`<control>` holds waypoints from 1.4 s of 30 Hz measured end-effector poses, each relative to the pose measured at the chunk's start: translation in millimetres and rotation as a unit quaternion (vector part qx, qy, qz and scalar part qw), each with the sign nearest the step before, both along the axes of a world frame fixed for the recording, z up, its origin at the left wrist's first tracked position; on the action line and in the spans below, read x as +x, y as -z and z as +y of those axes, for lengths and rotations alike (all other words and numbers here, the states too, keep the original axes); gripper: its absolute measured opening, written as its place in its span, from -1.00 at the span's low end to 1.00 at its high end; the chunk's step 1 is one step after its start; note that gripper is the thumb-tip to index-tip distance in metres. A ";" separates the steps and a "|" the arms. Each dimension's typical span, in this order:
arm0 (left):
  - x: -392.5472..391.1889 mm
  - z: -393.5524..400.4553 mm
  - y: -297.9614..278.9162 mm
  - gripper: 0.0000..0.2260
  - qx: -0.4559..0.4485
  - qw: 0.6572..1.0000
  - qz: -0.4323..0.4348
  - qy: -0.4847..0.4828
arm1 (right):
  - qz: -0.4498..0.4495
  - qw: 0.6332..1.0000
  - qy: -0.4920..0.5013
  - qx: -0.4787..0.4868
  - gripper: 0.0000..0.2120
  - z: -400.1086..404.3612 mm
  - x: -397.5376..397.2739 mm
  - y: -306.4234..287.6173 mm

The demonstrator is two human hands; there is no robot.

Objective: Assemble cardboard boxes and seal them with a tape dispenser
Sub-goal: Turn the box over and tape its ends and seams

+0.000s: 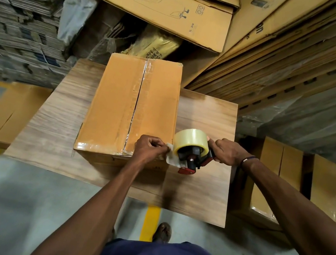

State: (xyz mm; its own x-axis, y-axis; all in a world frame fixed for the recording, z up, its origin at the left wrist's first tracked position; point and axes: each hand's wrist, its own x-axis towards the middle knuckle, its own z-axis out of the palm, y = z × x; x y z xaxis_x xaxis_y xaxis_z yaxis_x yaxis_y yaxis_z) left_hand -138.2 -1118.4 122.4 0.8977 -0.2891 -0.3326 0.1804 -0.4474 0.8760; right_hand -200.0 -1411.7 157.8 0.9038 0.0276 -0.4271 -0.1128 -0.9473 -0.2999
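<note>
Cardboard is the main material here: a closed brown cardboard box [131, 108] sits on a wood-grain worktop [206, 120], its two top flaps meeting along a centre seam [136, 104] that shows glossy tape at the far end and along the near edge, while the middle of the seam looks dark and perhaps not fully covered. At the box's near right corner, the right hand [225, 151] grips the handle of a tape dispenser [191, 155], a black-and-red plastic frame carrying a thick roll of clear tape [191, 139]. The left hand [151, 149] pinches the loose tape end [171, 156] between thumb and fingers, just beside the dispenser's mouth. The box is probably light and stiff but easy to dent, so it is best steadied by pressing flat on a flap or holding a corner. The tape is thin, slick on its back and sticky underneath, likely to fold on itself, so a grip at the very tip suits it. Flat corrugated sheets [152, 2] lean in stacks behind, and more boxes stand on the floor at either side.
</note>
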 end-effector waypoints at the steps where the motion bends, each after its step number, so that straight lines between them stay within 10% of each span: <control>1: -0.7 2.5 0.1 -0.94 0.002 1.000 0.000 0.012 | -0.004 1.000 -0.009 -0.011 0.06 0.7 0.5 -1.0; 42: -1.1 -2.8 19.1 -0.71 0.057 0.997 -0.038 0.031 | 0.002 0.996 0.034 -0.088 -0.23 16.5 -10.7 10.0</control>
